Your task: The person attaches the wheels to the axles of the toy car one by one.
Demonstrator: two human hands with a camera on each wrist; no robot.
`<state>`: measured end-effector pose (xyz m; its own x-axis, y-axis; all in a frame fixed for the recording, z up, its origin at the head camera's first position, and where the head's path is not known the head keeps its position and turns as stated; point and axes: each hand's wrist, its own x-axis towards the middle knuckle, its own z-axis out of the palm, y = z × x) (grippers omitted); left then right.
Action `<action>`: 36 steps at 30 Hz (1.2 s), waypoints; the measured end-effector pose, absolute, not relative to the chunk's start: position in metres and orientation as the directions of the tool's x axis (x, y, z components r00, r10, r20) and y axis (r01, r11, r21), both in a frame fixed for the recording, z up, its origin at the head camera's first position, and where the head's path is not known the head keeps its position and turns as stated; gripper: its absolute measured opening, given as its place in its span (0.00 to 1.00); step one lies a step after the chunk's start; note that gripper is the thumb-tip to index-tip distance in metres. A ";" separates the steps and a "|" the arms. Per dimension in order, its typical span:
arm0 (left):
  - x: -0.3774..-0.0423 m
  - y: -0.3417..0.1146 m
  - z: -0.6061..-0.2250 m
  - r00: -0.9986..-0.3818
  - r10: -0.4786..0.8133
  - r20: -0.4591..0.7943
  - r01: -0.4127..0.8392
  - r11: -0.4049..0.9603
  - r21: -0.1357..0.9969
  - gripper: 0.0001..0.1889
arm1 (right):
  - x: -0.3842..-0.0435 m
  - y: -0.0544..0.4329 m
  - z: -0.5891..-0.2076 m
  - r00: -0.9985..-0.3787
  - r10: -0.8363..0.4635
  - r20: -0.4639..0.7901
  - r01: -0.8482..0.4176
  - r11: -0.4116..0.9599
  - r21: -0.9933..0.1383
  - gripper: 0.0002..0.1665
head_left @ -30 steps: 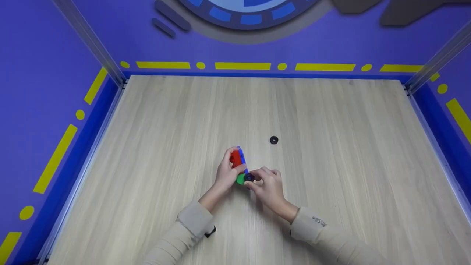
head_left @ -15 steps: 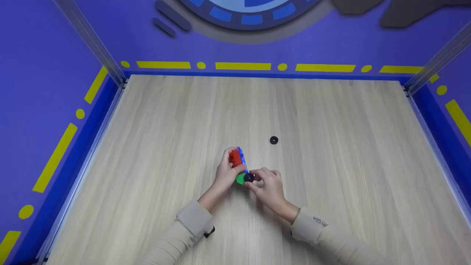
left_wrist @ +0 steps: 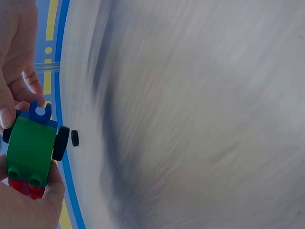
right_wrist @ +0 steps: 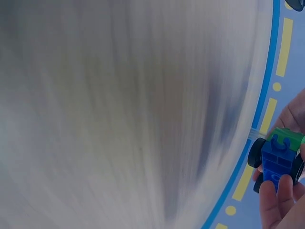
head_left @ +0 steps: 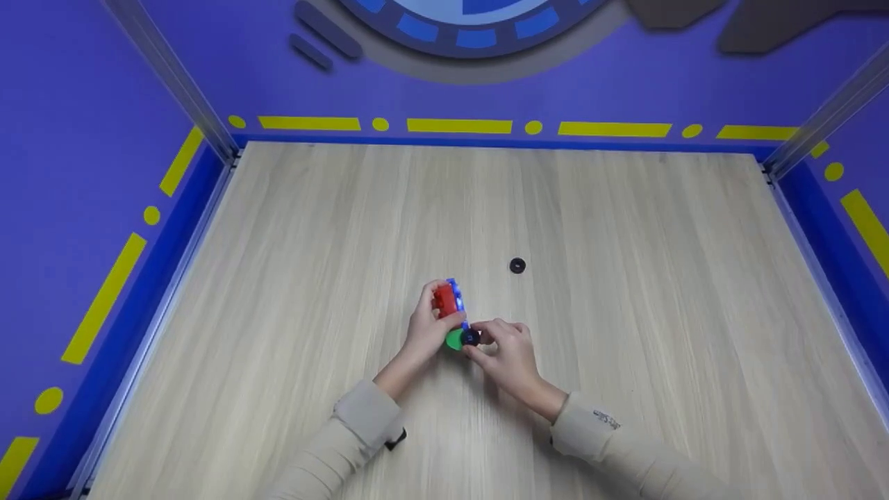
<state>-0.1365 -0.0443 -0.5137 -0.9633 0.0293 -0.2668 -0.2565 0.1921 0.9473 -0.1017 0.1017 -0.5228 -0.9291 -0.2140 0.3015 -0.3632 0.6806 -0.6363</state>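
Note:
My left hand (head_left: 425, 328) grips a toy car built of blocks, with red bricks (head_left: 446, 301), a curved green brick (left_wrist: 31, 148) and a blue base (right_wrist: 278, 162). A blue hook (left_wrist: 40, 112) sticks out at the green end. At that end, the thumb and fingers of my right hand (head_left: 510, 355) pinch a black wheel (head_left: 471, 337) at the car's side. The left wrist view shows another wheel (left_wrist: 61, 143) on the opposite side. Further wheels show in the right wrist view, one of them (right_wrist: 256, 152) beside the base. Fingers cover part of the red bricks.
One loose black wheel (head_left: 517, 265) lies on the wooden table (head_left: 625, 278), beyond the hands and slightly right. Blue walls (head_left: 458, 97) with yellow markings enclose the table at the back and both sides.
The car and the pinched wheel have turned slightly, so more of the wheel's face and the blue base shows. Both hands stay nearly in place. The loose wheel lies as before.

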 end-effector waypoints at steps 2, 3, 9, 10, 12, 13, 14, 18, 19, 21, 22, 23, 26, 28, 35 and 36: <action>-0.137 -0.045 -0.515 -0.965 0.028 -0.262 -0.252 0.194 0.948 0.29 | -0.104 0.104 -0.522 -0.930 -0.241 0.278 -0.366 0.678 -0.637 0.19; -0.137 -0.046 -0.515 -0.966 0.026 -0.258 -0.248 0.196 0.949 0.29 | -0.105 0.105 -0.521 -0.929 -0.256 0.266 -0.369 0.671 -0.643 0.20; -0.139 -0.049 -0.518 -0.968 0.002 -0.252 -0.247 0.190 0.950 0.29 | -0.117 0.117 -0.517 -0.929 -0.311 0.199 -0.354 0.596 -0.721 0.22; -0.140 -0.049 -0.519 -0.966 -0.001 -0.257 -0.252 0.188 0.949 0.29 | -0.119 0.119 -0.517 -0.932 -0.311 0.188 -0.343 0.586 -0.734 0.21; -0.140 -0.049 -0.520 -0.964 -0.002 -0.264 -0.260 0.188 0.947 0.29 | -0.122 0.123 -0.517 -0.938 -0.309 0.158 -0.315 0.566 -0.762 0.20; -0.140 -0.049 -0.520 -0.963 -0.002 -0.271 -0.267 0.187 0.945 0.29 | -0.124 0.125 -0.517 -0.941 -0.307 0.143 -0.299 0.557 -0.775 0.19; -0.140 -0.049 -0.520 -0.961 -0.002 -0.277 -0.273 0.186 0.944 0.29 | -0.126 0.127 -0.517 -0.945 -0.304 0.122 -0.278 0.547 -0.789 0.19; -0.141 -0.049 -0.521 -0.956 -0.010 -0.295 -0.291 0.185 0.938 0.30 | -0.134 0.134 -0.521 -0.952 -0.301 0.051 -0.206 0.510 -0.835 0.17; -0.141 -0.049 -0.521 -0.954 -0.013 -0.300 -0.297 0.185 0.937 0.30 | -0.136 0.136 -0.522 -0.954 -0.298 0.032 -0.185 0.500 -0.846 0.17; -0.141 -0.049 -0.522 -0.953 -0.019 -0.301 -0.300 0.186 0.936 0.30 | -0.139 0.139 -0.524 -0.957 -0.290 -0.011 -0.138 0.488 -0.862 0.17; -0.141 -0.049 -0.522 -0.952 -0.021 -0.304 -0.303 0.187 0.935 0.30 | -0.141 0.140 -0.525 -0.958 -0.284 -0.033 -0.113 0.484 -0.868 0.17; -0.142 -0.049 -0.522 -0.951 -0.024 -0.308 -0.307 0.185 0.934 0.30 | -0.142 0.142 -0.526 -0.960 -0.277 -0.049 -0.094 0.480 -0.872 0.17; -0.142 -0.049 -0.522 -0.950 -0.025 -0.310 -0.309 0.178 0.934 0.30 | -0.148 0.145 -0.528 -0.964 -0.246 -0.100 -0.032 0.481 -0.876 0.17; -0.143 -0.049 -0.521 -0.949 -0.025 -0.314 -0.313 0.174 0.934 0.30 | -0.153 0.147 -0.530 -0.966 -0.223 -0.131 0.008 0.477 -0.879 0.17; -0.142 -0.048 -0.519 -0.955 -0.015 -0.297 -0.295 0.175 0.939 0.30 | -0.173 0.154 -0.534 -0.964 -0.173 -0.200 0.114 0.411 -0.904 0.17; -0.142 -0.049 -0.519 -0.953 -0.014 -0.301 -0.299 0.177 0.938 0.30 | -0.176 0.155 -0.534 -0.964 -0.166 -0.209 0.130 0.393 -0.910 0.18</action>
